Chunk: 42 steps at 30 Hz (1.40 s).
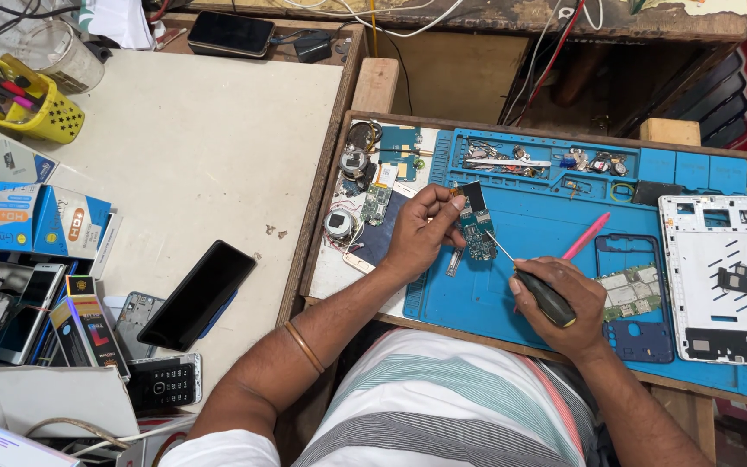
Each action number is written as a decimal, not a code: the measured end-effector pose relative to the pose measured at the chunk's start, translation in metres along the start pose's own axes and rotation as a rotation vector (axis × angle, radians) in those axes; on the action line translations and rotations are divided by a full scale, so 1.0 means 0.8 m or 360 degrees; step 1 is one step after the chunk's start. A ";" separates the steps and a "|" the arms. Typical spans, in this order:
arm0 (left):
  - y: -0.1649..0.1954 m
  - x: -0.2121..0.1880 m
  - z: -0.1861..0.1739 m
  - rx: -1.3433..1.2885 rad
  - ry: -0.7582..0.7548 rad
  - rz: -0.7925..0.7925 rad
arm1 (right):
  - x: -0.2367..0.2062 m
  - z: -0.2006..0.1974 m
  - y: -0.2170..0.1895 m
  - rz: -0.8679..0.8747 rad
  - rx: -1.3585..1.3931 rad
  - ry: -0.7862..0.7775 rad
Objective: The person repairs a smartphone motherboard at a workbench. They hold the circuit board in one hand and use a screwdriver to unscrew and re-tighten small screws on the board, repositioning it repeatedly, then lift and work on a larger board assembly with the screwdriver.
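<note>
Between left-hand fingers [439, 205], circuit board [477, 229] meets right hand's [555, 303] screwdriver [536, 285].

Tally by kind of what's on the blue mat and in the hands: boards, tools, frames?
Circuit boards: 2, one in the left hand at, one green inside the blue frame
Screwdrivers: 1, in the right hand
Pink sticks: 1
Frames: 2, blue, white
Total: 6
</note>
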<state>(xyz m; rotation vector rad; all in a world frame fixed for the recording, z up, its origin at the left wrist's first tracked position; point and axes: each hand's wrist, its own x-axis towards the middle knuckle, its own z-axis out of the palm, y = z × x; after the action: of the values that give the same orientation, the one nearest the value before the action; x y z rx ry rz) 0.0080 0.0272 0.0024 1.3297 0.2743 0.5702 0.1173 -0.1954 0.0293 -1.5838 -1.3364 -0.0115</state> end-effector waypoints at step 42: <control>-0.018 -0.044 -0.009 -0.0224 0.0223 -0.0130 | -0.024 -0.011 0.014 0.0149 0.0470 0.0073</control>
<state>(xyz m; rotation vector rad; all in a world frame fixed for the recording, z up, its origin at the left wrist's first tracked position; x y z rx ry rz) -0.0218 0.0126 -0.0174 1.1393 0.3945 0.6035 0.1229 -0.2139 0.0150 -1.3844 -1.1681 0.1973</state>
